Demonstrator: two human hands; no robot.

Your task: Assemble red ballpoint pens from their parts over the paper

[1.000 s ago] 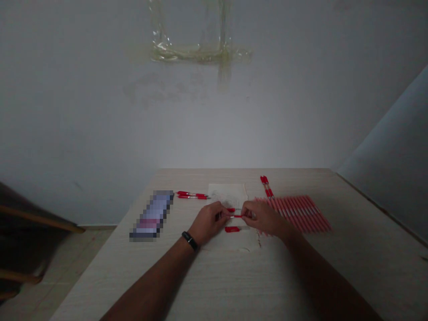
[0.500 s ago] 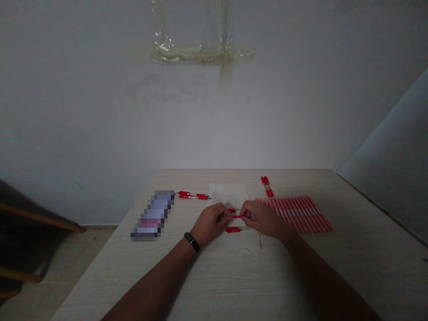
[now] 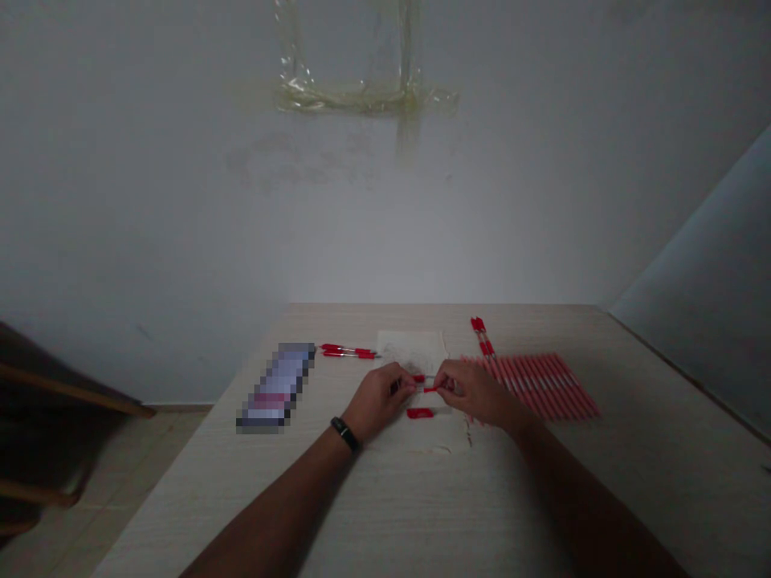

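Note:
A thin red pen refill point(image 3: 430, 390) stretches between my hands, over the sheet of paper. My left hand point(image 3: 382, 395), wearing a black band at the wrist, is closed in a pinch at its left end, where a short pale, thin section shows. My right hand point(image 3: 473, 391) pinches its right end; the fingers hide that part. A red pen barrel piece point(image 3: 420, 413) lies on the paper just nearer to me. Behind the refill is another red pen part point(image 3: 418, 378), partly covered by my left fingers.
The paper point(image 3: 413, 341) has scribbles and torn edges. Two red pens point(image 3: 348, 352) lie to its left, beside a blurred phone point(image 3: 277, 385). A row of several red pens point(image 3: 542, 385) lies at right, with more red pens point(image 3: 483, 337) behind. A wall point(image 3: 446, 241) stands beyond the table.
A pale section now shows between my left fingers and the red of the refill, where red reached nearly to the fingers before. Both hands stay almost in place.

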